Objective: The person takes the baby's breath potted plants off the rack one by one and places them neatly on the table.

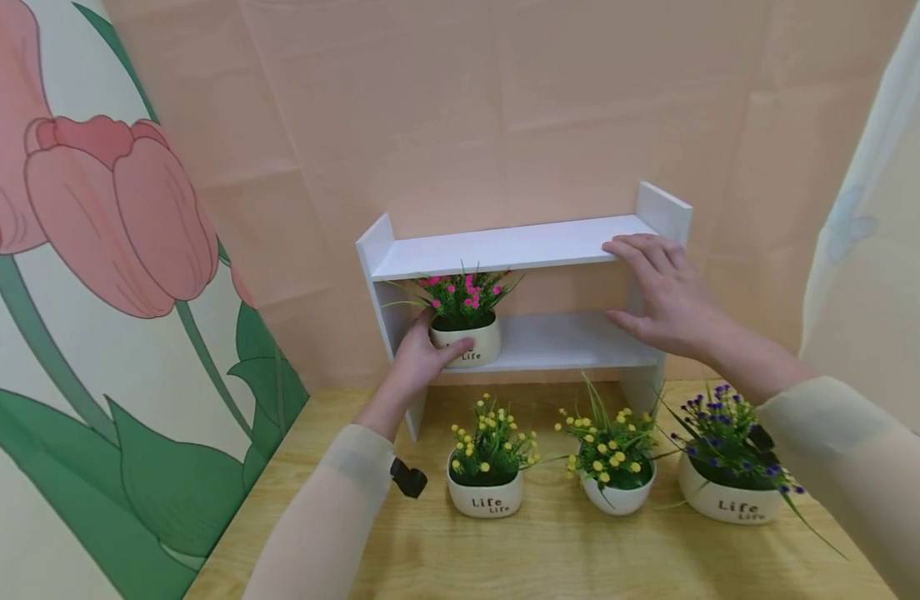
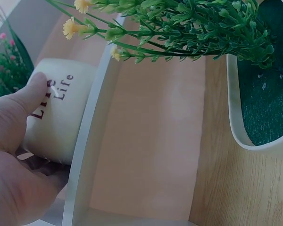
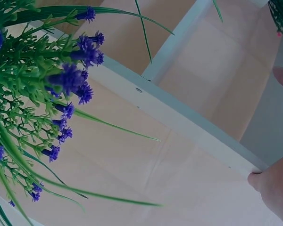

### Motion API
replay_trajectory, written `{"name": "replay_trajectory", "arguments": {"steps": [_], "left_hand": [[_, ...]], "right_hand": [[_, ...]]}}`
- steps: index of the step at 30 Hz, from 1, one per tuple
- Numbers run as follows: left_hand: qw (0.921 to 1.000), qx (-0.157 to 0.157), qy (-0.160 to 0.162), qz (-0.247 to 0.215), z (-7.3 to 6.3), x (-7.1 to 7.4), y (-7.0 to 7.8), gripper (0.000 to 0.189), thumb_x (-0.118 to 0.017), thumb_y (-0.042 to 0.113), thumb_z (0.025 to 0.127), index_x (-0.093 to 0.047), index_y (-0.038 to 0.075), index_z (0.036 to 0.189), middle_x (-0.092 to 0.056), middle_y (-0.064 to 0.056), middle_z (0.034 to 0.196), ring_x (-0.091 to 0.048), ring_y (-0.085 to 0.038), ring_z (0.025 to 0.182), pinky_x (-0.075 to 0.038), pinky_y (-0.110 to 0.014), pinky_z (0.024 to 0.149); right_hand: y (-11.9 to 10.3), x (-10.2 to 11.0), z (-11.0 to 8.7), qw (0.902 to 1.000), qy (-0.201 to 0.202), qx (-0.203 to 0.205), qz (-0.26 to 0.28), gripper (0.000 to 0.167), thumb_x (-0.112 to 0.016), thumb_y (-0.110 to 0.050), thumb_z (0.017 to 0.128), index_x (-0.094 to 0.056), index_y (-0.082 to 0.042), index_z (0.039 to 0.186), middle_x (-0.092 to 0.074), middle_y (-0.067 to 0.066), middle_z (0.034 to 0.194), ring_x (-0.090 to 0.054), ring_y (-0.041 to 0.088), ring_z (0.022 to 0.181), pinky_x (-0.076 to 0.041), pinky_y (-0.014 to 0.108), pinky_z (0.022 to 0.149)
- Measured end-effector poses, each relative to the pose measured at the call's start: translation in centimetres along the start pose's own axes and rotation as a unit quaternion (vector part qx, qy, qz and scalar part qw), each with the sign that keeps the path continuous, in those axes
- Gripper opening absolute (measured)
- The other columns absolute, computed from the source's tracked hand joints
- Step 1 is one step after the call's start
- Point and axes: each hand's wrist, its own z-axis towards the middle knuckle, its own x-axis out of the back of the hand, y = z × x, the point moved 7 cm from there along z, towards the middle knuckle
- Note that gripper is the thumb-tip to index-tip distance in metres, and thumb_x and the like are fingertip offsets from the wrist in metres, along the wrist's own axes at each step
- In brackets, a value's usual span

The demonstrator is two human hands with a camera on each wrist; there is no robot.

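Observation:
My left hand [image 1: 421, 354] grips a white oval flowerpot [image 1: 484, 342] lettered "Life", its thumb across the front and its fingers round the side. Pink flowers [image 1: 467, 290] and green leaves fill this pot. It is at the left end of the lower board [image 1: 565, 342] of a white two-tier shelf [image 1: 505, 246]. In the left wrist view the pot [image 2: 61, 113] is against the board's front edge. My right hand [image 1: 666, 292] touches the shelf's right end, fingers at the upper board and thumb apart below. Part of that hand [image 3: 278, 188] shows at the side panel's edge.
On the wooden table [image 1: 550, 558] in front of the shelf are two pots with yellow flowers [image 1: 486, 500] and, at the right, a pot with purple flowers [image 1: 730, 500]. A tulip-printed panel [image 1: 122, 217] borders the left, and a peach cloth [image 1: 467, 108] hangs behind.

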Motion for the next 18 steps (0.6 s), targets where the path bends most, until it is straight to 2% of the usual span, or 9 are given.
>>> {"name": "replay_trajectory", "arguments": {"steps": [13,18], "left_hand": [[0.9999,-0.014,0.002,-0.006,-0.18,0.09,0.41,0.087,-0.092,0.035,0.094,-0.046,0.006,0.162,-0.059,-0.015,0.153,-0.06,-0.033,0.137,-0.049,-0.051,0.118],[0.9999,-0.013,0.003,0.002,-0.19,0.13,0.29,0.089,-0.093,0.037,0.093,-0.047,0.004,0.162,-0.057,-0.016,0.154,-0.059,-0.034,0.138,-0.048,-0.051,0.119]], "right_hand": [[0.11,-0.1,0.15,1.0,-0.008,-0.005,-0.001,0.101,-0.097,-0.012,0.079,-0.041,-0.003,0.163,-0.041,0.025,0.16,-0.033,0.051,0.147,-0.028,0.068,0.121],[0.25,-0.23,0.15,0.9999,-0.012,-0.01,-0.001,0.101,-0.097,-0.012,0.08,-0.041,-0.004,0.163,-0.041,0.025,0.161,-0.032,0.051,0.147,-0.028,0.068,0.122]]}}
